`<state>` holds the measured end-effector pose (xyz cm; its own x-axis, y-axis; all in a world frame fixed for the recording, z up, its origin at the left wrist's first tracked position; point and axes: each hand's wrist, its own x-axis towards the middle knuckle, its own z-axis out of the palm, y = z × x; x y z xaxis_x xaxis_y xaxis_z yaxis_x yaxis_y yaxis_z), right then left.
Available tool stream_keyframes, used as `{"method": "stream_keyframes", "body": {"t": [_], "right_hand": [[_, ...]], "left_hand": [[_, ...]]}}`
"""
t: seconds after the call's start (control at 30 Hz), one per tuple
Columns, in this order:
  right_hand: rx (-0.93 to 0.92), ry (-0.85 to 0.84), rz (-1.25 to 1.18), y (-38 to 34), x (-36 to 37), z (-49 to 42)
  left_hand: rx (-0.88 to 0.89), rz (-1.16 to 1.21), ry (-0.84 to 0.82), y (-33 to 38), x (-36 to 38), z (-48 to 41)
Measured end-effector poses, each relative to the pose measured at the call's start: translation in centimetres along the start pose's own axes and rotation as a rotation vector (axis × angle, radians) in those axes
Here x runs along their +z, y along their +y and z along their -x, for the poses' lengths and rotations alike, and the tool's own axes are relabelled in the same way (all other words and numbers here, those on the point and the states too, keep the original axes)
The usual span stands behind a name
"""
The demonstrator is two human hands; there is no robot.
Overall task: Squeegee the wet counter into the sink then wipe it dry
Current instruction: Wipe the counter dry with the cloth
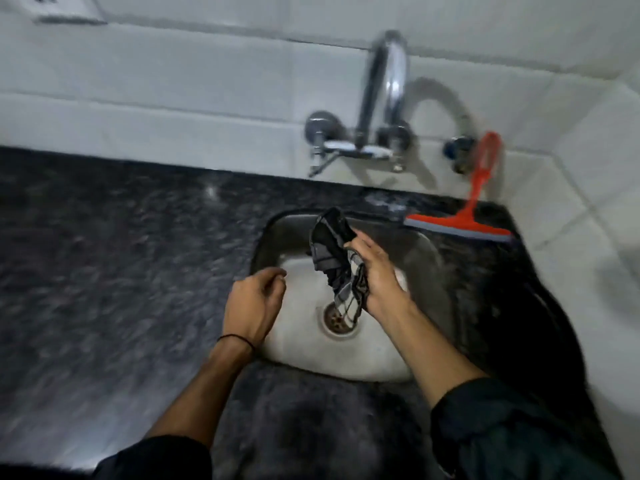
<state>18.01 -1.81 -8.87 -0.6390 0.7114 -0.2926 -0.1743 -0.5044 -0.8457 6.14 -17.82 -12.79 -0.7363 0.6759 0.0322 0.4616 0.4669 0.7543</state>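
A steel sink (363,362) is set into the dark speckled counter (114,258). Over the basin, my right hand (377,275) grips a crumpled black-and-grey checked cloth (334,251), which hangs above the drain (338,319). My left hand (254,299) hovers over the sink's left edge with loosely curled fingers and nothing in it. A red squeegee (465,216) rests at the counter's back right, blade down on the counter, handle leaning against the white tiled wall. The picture is motion-blurred.
A chrome wall tap (384,95) arches over the back of the sink, with a small valve (457,150) to its right. White tiled walls (194,98) close the back and right side. A wall socket (69,8) sits top left.
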Motion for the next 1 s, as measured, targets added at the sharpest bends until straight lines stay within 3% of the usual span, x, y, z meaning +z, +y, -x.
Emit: {"method": "stream_keyframes", "body": {"t": [0.2,0.37,0.47,0.53,0.6,0.8,0.87,1.0], "right_hand": [[0.392,-0.249,-0.005,7.2,15.7,-3.4],[0.492,-0.412,0.135,13.2,28.0,-4.9],[0.425,-0.351,0.223,17.3,36.0,-6.6],[0.468,-0.306,0.133,19.6,40.7,-7.4],[0.55,-0.327,0.011,22.0,45.4,-8.7],[0.588,-0.4,0.071,26.6,57.5,-14.2],[0.517,-0.445,0.111,27.0,61.4,-16.2],[0.103,-0.621,0.437,27.4,68.9,-20.9]], "left_hand": [[-0.311,0.09,0.363,-11.0,-12.8,2.5],[-0.478,0.097,0.548,-20.6,-22.9,3.8],[-0.511,0.065,0.564,-26.0,-28.7,2.9],[-0.515,0.043,0.547,-29.0,-32.5,1.6],[-0.506,0.006,0.536,-32.2,-36.0,0.2],[-0.379,-0.269,0.477,-42.3,-44.3,-4.7],[-0.43,-0.413,0.455,-45.3,-46.1,-6.1],[-0.559,-0.542,0.408,-49.9,-47.9,-7.8]]}}
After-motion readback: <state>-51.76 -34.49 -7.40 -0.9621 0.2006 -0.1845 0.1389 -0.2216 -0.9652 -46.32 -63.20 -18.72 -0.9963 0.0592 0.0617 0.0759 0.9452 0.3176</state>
